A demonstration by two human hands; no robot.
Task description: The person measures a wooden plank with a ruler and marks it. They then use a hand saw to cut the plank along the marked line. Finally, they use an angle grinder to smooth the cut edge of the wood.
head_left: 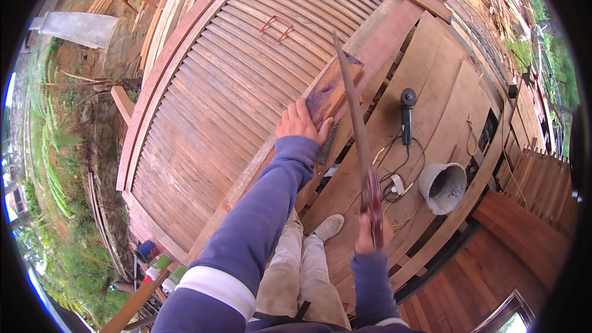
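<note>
A short, rough wooden block (330, 94) with dark stains lies on the smooth frame rail of a large slatted wooden panel (228, 80). My left hand (302, 122) grips the block's near end, fingers over its top and thumb along its right side. In my right hand (373, 233) is the dark reddish handle of a handsaw (356, 105), fingers wrapped round it. The long blade points away from me and passes along the block's right side. Whether the teeth touch the wood I cannot tell. A thin red rectangular frame (275, 28) rests on the slats.
Right of the panel, an angle grinder (407, 114) lies on the planks (431, 80), its cord running to a white connector (398, 184). A grey bucket (443, 189) stands nearby. Several bottles (158, 265) sit at the lower left. Gaps separate some planks near my shoes (328, 227).
</note>
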